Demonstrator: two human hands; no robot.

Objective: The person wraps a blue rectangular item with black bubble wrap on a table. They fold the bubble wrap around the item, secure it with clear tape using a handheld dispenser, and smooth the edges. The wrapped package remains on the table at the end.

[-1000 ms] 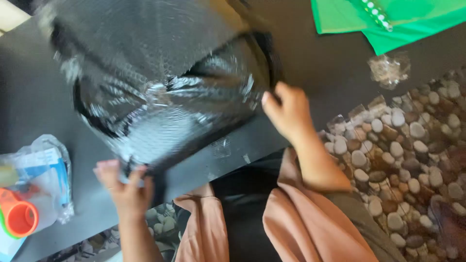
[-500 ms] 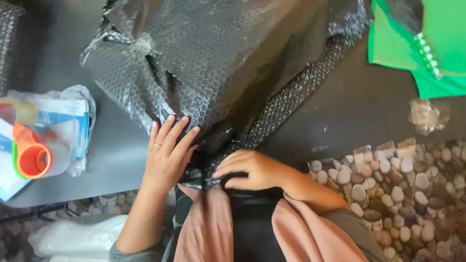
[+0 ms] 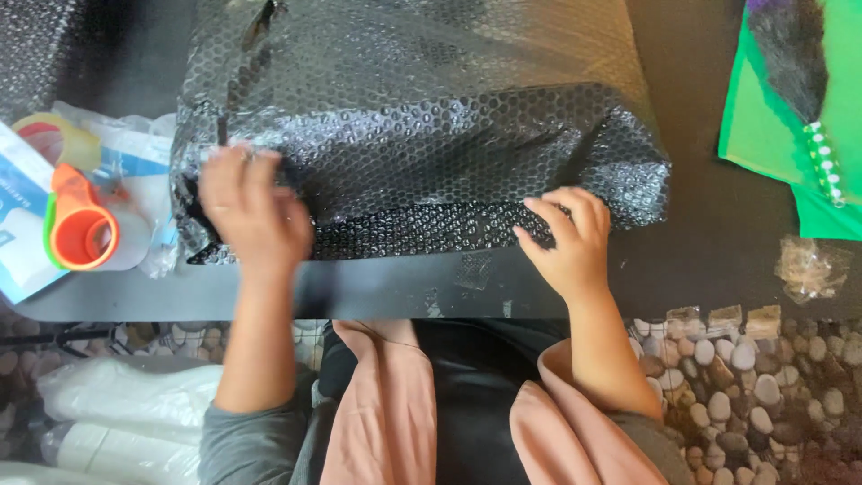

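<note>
1. Bubble-wrapped parcel (image 3: 422, 135), black and boxy, fills most of the dark tabletop (image 3: 700, 233) and lies right at its near edge, in front of the person. It looks bulky rather than heavy; the wrap is soft, springy and likely slippery, so a firm hold probably belongs at the corners or under the bottom edge, not on the loose film.
2. Green sheet (image 3: 835, 117) lies at the far right of the tabletop, well apart from the parcel, with a dark tuft on it.
3. Left hand (image 3: 251, 211) lies flat on the parcel's near-left corner, its fingers (image 3: 235, 171) spread and pressing the wrap; it is blurred, and it grips nothing.
4. Right hand (image 3: 570, 238) rests on the near-right lower edge, fingers loosely curled onto the wrap, pressing rather than closing round it.
5. Orange tape dispenser (image 3: 81, 224) sits just left of the parcel on clear plastic packets.
</note>
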